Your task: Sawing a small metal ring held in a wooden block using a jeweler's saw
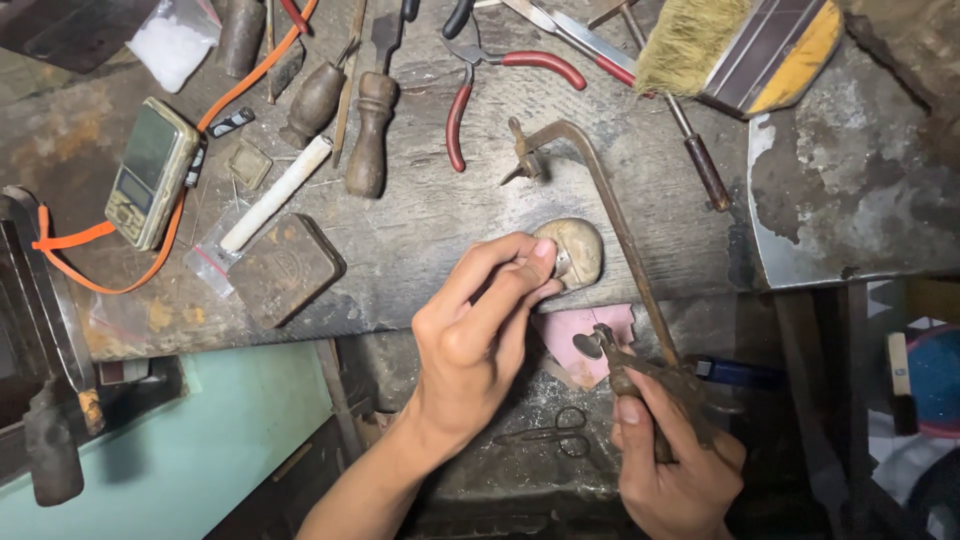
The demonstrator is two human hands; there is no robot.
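Observation:
My left hand (pixel 480 320) pinches a small metal piece (pixel 563 262) against a rounded wooden bench peg (pixel 580 245) at the bench's front edge. My right hand (pixel 670 460) grips the dark handle of a rusty jeweller's saw frame (pixel 610 210). The frame arches up over the bench and ends in a clamp (pixel 525 160). A pink sheet (pixel 580 345) with a small metal disc (pixel 588 346) lies just below the peg, between my hands.
The worn wooden bench (pixel 430 220) carries red-handled pliers (pixel 490 85), wooden-handled tools (pixel 368 130), a white stick (pixel 275 195), a dark tin (pixel 285 268), a pocket scale (pixel 150 170), an orange strap (pixel 100 235) and a brush (pixel 740 40). Small scissors (pixel 555 432) lie below.

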